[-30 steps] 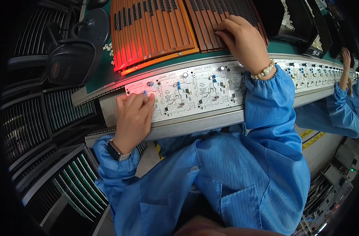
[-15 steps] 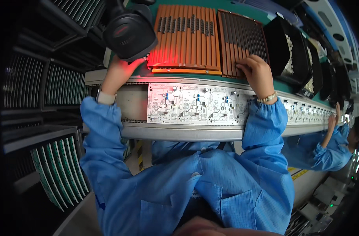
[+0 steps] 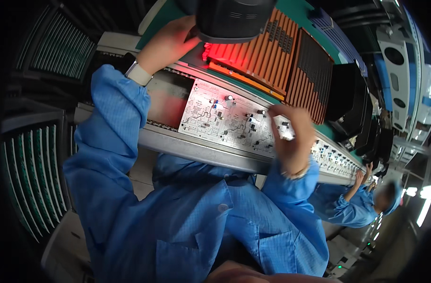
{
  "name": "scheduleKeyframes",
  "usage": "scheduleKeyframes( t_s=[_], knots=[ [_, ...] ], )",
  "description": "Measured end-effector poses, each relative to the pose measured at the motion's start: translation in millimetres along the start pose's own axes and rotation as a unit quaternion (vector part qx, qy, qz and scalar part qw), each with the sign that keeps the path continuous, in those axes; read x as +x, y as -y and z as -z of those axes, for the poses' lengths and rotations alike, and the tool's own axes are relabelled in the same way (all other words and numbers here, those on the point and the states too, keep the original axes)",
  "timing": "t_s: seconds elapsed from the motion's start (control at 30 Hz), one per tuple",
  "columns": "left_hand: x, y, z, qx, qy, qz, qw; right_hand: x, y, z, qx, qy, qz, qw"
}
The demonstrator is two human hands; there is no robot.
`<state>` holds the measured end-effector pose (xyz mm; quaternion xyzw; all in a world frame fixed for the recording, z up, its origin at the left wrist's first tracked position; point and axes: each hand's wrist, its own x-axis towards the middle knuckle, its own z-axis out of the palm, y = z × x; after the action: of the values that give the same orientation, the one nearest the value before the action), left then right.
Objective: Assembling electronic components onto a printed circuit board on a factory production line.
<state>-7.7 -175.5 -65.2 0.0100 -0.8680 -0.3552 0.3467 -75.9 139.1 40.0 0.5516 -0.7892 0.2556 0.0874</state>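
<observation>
My left hand (image 3: 167, 43) reaches beside a black scanner-like device (image 3: 236, 21), its thumb stretched toward the red-lit spot. The device hides the fingertips, so what they hold cannot be seen. Over the white circuit boards (image 3: 211, 123) hangs my right hand (image 3: 295, 139), curled and blurred by motion; whether anything is between its fingers cannot be made out. Black and blue components stand on the boards, which lie in a metal conveyor rail (image 3: 211, 153). Behind them rest an orange slotted tray (image 3: 258, 56) with small dark parts and a brown slotted tray (image 3: 312, 70).
Black bins (image 3: 346, 96) stand right of the trays. More boards (image 3: 336, 158) run along the rail toward a co-worker in blue (image 3: 354, 205). Racks of green boards (image 3: 33, 174) stand at the left. Green matting (image 3: 154, 42) covers the bench.
The view has turned and tilted. My right hand has left the brown tray and come over the boards. My left hand stays by the black device, its fingertips now hidden.
</observation>
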Motion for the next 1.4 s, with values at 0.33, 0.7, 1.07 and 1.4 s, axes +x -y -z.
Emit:
scheduleKeyframes(
  t_s=[0.33,0.7,1.07,1.4],
  knots=[
    [6.0,7.1,3.0,0.046,0.033,-0.028,0.998,1.6,52.4,-98.0,0.125,0.079,0.032,0.988],
    [5.5,2.6,-2.8,0.025,-0.009,-0.023,0.999,2.8,65.0,-102.6,0.061,0.084,0.010,0.995],
    [4.1,-4.0,-3.2,0.034,-0.001,-0.043,0.998,8.1,80.5,-102.1,-0.029,0.105,-0.024,0.994],
    [7.0,-2.9,-7.0,0.040,-0.015,-0.063,0.997,3.4,90.9,-90.5,-0.152,0.196,0.017,0.969]
  ],
)
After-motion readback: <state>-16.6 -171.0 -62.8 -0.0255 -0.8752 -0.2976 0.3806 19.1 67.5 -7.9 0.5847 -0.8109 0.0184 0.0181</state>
